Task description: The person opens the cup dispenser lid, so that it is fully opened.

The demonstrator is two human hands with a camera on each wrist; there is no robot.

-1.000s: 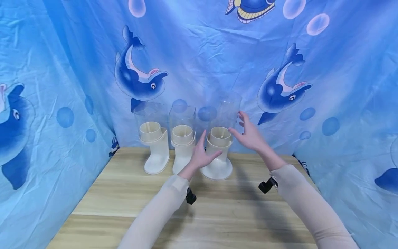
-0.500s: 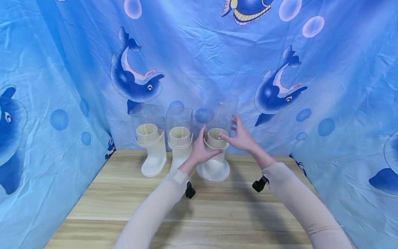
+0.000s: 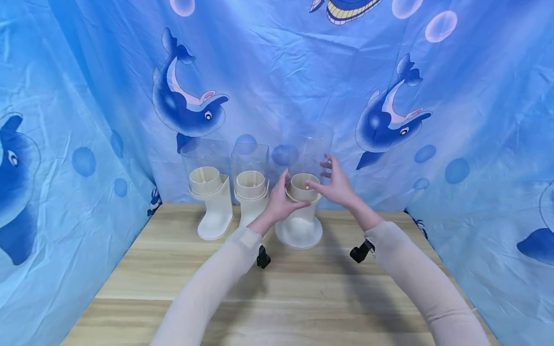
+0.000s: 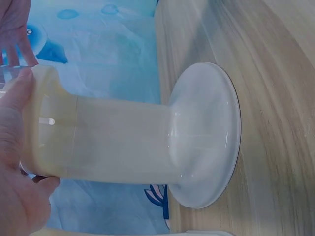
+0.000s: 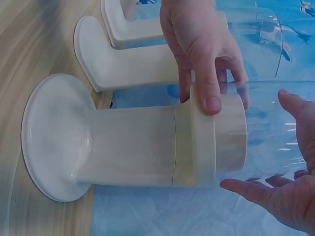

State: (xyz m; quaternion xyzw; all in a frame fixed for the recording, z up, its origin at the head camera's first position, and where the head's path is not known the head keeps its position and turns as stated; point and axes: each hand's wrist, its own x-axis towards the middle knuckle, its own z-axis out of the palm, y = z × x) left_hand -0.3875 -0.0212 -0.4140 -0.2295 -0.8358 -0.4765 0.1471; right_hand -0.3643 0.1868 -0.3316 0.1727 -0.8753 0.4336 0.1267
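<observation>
1. Down at the bottom of the head view lie two pale sleeves (image 3: 220, 283) over a wooden table (image 3: 303, 307).
2. Just below the frame's centre, the left hand (image 3: 281, 204) grips the collar of a white round-footed stand (image 3: 301, 217), thumb across the near side, fingers round behind.
3. Right of centre, the right hand (image 3: 339, 188) is open, fingers spread beside a clear tube (image 3: 315, 153); I cannot tell whether they touch it.
4. Between both hands, the stand is upright on the table, the tube rising around its cream ring (image 3: 305, 186).
5. Left of centre, two more white stands (image 3: 218, 211) carry clear covers (image 3: 205, 153).
6. Behind, a blue curtain (image 3: 285, 72) with printed dolphins fills the upper frame.
</observation>
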